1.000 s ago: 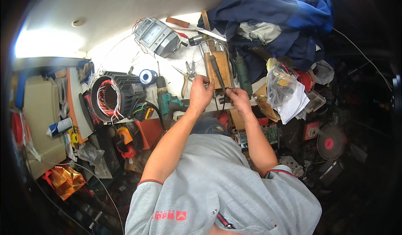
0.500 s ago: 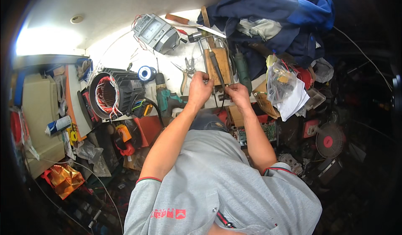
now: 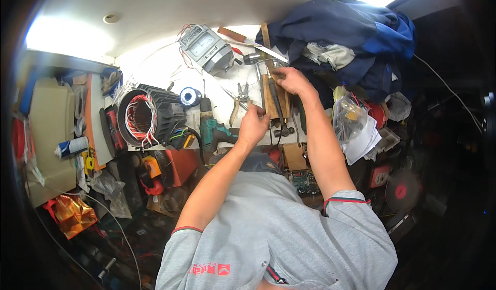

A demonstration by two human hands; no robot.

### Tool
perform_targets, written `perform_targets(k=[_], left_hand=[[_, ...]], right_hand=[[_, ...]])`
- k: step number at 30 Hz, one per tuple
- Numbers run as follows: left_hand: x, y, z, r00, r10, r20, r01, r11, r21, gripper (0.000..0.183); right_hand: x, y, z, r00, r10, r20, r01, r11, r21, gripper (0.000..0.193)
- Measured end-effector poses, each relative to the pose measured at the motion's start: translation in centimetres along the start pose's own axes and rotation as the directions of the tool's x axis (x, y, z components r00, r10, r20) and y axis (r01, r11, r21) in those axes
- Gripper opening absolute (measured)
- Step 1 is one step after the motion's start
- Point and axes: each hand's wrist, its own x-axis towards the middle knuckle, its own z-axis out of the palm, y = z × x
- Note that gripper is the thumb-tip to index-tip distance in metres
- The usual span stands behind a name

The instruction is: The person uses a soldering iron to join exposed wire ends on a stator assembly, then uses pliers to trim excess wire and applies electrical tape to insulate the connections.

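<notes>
My left hand [image 3: 254, 126] is near the table's front edge, fingers pinched together beside a wooden board [image 3: 281, 106]. Anything between its fingertips is too small to make out. Farther back, my right hand [image 3: 295, 80] reaches over the far end of the board with curled fingers; what they grip, if anything, is hidden. A hammer [image 3: 275, 94] with a dark handle lies along the board, its head toward me. Left of the board are pliers [image 3: 235, 111], wire strippers [image 3: 243, 92] and a teal cordless drill [image 3: 209, 127].
A motor housing [image 3: 170, 106] with red windings stands at the left beside a solder spool [image 3: 190, 96]. Behind are a grey meter [image 3: 205, 47] and a knife [image 3: 233, 33]. Dark blue clothing [image 3: 341, 31] is heaped at the back right, near bagged parts and papers [image 3: 356, 130].
My right hand has moved away from me, from the board's near end to its far end, uncovering the hammer head. My left hand stays near the board, fingers still pinched. The view has shifted slightly.
</notes>
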Motion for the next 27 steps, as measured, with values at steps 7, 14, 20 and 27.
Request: perform_targets(k=[7, 14, 20, 27], left_hand=[[0.0, -0.3, 0.8, 0.993, -0.120, 0.014, 0.121, 0.991, -0.063, 0.035], [0.5, -0.5, 2.3, 0.990, -0.143, -0.011, 0.139, 0.976, -0.170, 0.033], [-1.0, 0.5, 0.2, 0.995, -0.097, -0.003, 0.097, 0.992, -0.084, 0.035], [-9.8, -0.7, -9.7, 0.956, 0.201, 0.216, -0.186, 0.979, -0.088, 0.026]], right_hand=[[4.0, 0.3, -1.1, 0.958, -0.145, 0.247, 0.191, 0.966, -0.173, 0.052], [4.3, 3.0, -0.6, 0.945, -0.312, 0.102, 0.304, 0.949, 0.087, 0.040], [1.3, 1.3, -0.8, 0.998, -0.008, 0.062, -0.012, 0.947, 0.320, 0.055], [-4.5, -0.5, -0.7, 0.990, -0.009, -0.138, 0.070, 0.895, 0.441, 0.040]])
